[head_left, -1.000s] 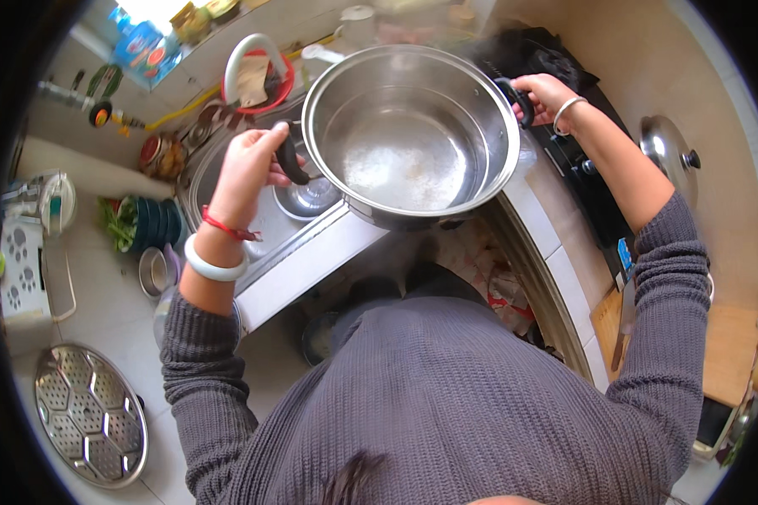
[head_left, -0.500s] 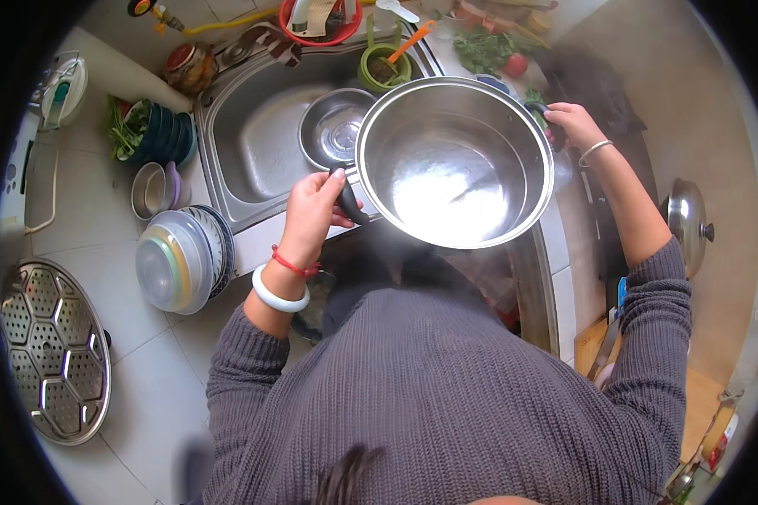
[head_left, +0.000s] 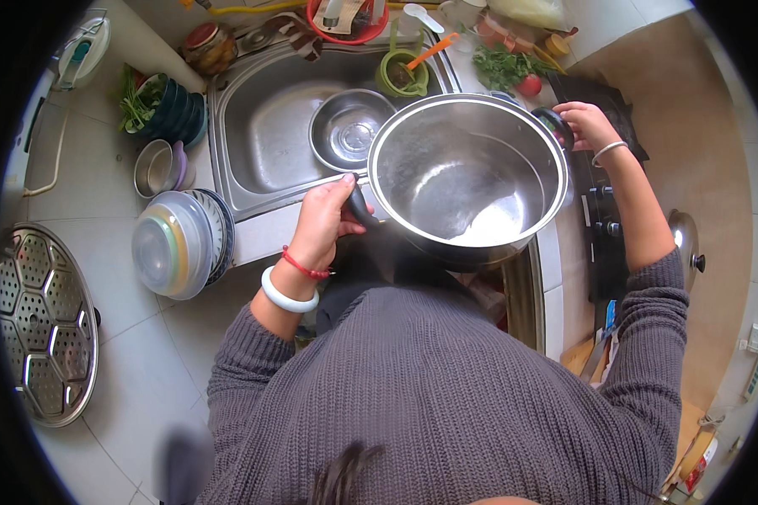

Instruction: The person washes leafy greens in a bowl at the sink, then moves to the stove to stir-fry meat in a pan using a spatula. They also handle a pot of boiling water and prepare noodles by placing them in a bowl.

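Note:
A large steel pot (head_left: 467,172) with black side handles hangs in front of me, between the sink and my body. My left hand (head_left: 324,210) is closed round its left handle (head_left: 360,204). On the far right side, my right hand (head_left: 587,126) grips the other handle (head_left: 556,126). The pot's inside shines brightly; whether a little water lies in it I cannot tell. Just left of it, a round steel basin (head_left: 345,130) sits in the sink (head_left: 269,151). Behind the pot stands a green strainer cup (head_left: 392,77) with an orange-handled spoon (head_left: 434,50).
Stacked bowls (head_left: 173,244), a small steel bowl (head_left: 154,168) and a dark rack with greens (head_left: 177,118) stand left of the sink. A perforated steamer tray (head_left: 46,324) is far left. To the right are a black stove (head_left: 602,227), a pot lid (head_left: 686,240) and a tomato (head_left: 529,85).
The pot has moved slightly right and toward me, its tilt a little different, with both hands still on the handles. The haze over it has thinned. The whole view has shifted slightly.

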Action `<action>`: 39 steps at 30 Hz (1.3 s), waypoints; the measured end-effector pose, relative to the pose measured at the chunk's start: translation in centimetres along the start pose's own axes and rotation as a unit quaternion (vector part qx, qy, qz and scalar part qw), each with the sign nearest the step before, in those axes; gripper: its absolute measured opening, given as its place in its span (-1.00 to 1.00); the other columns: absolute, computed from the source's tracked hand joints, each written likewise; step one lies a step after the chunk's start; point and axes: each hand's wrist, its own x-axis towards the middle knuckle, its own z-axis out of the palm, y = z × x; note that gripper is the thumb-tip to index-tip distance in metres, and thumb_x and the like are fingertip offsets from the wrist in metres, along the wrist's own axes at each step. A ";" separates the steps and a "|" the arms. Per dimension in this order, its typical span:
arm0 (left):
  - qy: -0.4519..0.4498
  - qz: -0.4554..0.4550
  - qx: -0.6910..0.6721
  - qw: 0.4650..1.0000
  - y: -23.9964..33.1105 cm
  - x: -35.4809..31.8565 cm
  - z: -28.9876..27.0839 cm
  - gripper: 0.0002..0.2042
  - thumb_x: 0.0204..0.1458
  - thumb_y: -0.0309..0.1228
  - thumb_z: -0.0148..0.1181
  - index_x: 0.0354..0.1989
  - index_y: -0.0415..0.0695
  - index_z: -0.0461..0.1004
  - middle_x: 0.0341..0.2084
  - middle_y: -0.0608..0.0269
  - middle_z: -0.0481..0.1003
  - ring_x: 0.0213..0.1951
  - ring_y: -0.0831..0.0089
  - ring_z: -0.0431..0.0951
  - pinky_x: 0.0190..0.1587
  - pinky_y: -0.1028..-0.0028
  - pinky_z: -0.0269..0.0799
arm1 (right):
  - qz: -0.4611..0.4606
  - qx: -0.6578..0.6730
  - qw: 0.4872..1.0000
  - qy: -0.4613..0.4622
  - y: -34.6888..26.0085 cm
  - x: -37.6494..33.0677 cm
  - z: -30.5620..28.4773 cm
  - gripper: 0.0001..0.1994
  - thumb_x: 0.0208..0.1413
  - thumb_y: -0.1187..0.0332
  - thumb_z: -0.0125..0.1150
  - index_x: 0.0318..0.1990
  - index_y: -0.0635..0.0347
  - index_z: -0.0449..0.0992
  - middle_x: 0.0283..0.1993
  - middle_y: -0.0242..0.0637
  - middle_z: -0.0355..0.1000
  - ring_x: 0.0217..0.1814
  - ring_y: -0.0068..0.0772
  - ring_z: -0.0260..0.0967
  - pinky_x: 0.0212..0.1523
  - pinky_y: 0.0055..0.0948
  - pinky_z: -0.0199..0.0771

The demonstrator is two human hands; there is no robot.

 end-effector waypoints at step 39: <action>0.031 -0.103 -0.179 0.978 -1.3 1.4 -3.3 -0.74 0.17 -0.26 -0.10 -0.26 -0.22 0.38 -0.43 0.25 0.47 -0.49 0.50 0.48 -0.52 0.61 0.40 | -0.058 -0.127 0.989 -0.049 -5.1 8.0 3.2 -0.67 0.02 0.19 0.10 -0.14 0.21 0.46 -0.35 -0.38 0.33 -0.32 -0.43 0.25 -0.29 -0.39 0.40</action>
